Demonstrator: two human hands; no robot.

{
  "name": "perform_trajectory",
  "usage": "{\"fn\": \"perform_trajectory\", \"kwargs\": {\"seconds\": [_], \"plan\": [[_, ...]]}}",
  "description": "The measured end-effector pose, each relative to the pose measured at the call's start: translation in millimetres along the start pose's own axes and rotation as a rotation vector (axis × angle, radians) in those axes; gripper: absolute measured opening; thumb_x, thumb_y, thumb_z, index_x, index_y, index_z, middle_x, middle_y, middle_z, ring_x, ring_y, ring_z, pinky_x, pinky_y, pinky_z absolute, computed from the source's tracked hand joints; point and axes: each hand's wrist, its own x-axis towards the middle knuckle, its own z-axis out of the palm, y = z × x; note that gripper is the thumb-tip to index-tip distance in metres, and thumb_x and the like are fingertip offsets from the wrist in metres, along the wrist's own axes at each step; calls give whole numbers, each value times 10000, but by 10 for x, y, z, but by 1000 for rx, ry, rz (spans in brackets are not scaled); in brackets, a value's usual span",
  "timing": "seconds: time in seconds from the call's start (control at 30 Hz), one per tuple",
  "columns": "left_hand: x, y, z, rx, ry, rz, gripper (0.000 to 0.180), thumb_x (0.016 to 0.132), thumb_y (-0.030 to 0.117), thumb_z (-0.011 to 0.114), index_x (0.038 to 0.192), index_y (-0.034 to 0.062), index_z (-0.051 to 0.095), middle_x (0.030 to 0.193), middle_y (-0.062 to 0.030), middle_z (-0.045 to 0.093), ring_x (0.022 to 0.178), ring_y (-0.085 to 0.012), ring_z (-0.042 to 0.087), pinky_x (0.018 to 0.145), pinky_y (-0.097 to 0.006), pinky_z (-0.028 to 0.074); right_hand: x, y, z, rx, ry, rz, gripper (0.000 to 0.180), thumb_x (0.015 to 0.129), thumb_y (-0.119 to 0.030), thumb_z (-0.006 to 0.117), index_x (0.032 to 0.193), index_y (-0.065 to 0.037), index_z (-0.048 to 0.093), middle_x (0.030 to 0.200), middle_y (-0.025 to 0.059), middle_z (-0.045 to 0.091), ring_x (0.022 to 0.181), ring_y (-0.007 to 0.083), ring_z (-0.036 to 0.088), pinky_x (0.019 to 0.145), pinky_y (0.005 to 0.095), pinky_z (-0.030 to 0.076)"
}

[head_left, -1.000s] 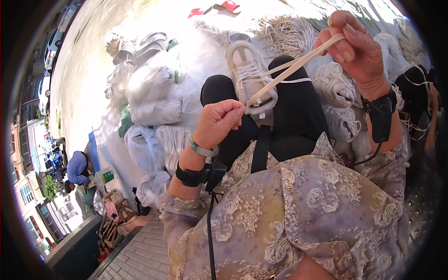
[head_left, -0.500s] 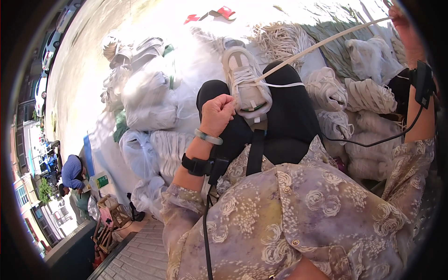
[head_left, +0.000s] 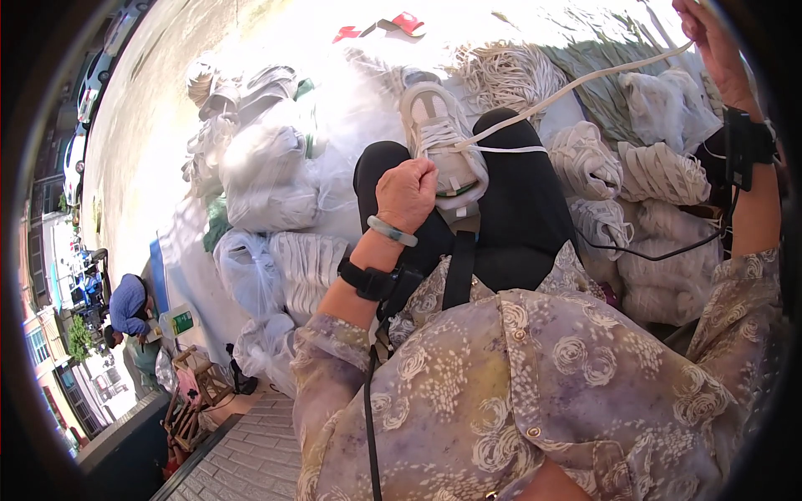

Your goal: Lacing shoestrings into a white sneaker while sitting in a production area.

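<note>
lying beside fisted left hand (head_left: 407, 194), pale sneaker (head_left: 443, 138), lace (head_left: 576, 84) clamped in right hand (head_left: 714, 52)

Head cam: on head, facing down; wide fisheye, dark corners.
Shirt (head_left: 434, 376): v. close to lens, seen from above, fills lower ctr.
Shoe (head_left: 443, 142): mid dist., upper ctr, betw. knees (head_left: 508, 125).
L hand (head_left: 407, 194): nr ctr.
R hand (head_left: 718, 50): upper R, by edge of view.
Cars (head_left: 73, 159): far off, L edge, tipped sideways.
Ground (head_left: 159, 125): beyond, to top edge.
</note>
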Motion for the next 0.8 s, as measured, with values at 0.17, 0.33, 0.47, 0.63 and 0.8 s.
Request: {"fn": "perform_trajectory", "kwargs": {"seconds": [0.17, 0.33, 0.47, 0.63, 0.8], "plan": [[-38, -61, -13, 361, 134, 189, 152, 714, 114, 603, 853, 87, 655, 848, -70, 586, 801, -261, 561, 703, -357, 428, -746, 742, 1223, 9, -402, 289, 150, 921, -190, 510, 988, -66, 560, 762, -21, 579, 566, 5, 506, 515, 140, 406], [-46, -41, 41, 444, 106, 168, 160, 689, 132, 610, 843, 118, 656, 974, -62, 556, 886, -264, 519, 723, -375, 384, -1351, 1282, 2209, -230, -427, -94, 84, 787, -106, 603, 779, -23, 593, 806, 54, 573, 788, 184, 573, 689, 303, 446], [-35, -74, 120, 513, 135, 240, 171, 667, 150, 606, 831, 147, 655, 1057, -77, 530, 915, -271, 493, 725, -401, 361, -1598, 1381, 2675, -489, -381, -413, 62, 718, -106, 599, 756, -59, 614, 990, 65, 545, 1026, 243, 483, 869, 377, 364], [-9, -79, 173, 553, 87, 184, 210, 661, 167, 613, 869, 163, 639, 1090, -54, 535, 926, -259, 516, 742, -400, 374, -1543, 1565, 2710, -752, -390, -579, 99, 720, -121, 540, 742, -77, 626, 1063, 75, 535, 1145, 268, 412, 939, 460, 302], [85, -69, 261, 545, 87, 115, 160, 674, 174, 614, 831, 148, 624, 1089, -47, 539, 931, -257, 522, 730, -396, 380, -1480, 1616, 2682, -796, -442, -496, 118, 733, -125, 527, 780, -76, 623, 1129, 64, 516, 1197, 272, 375, 989, 509, 254]]}}
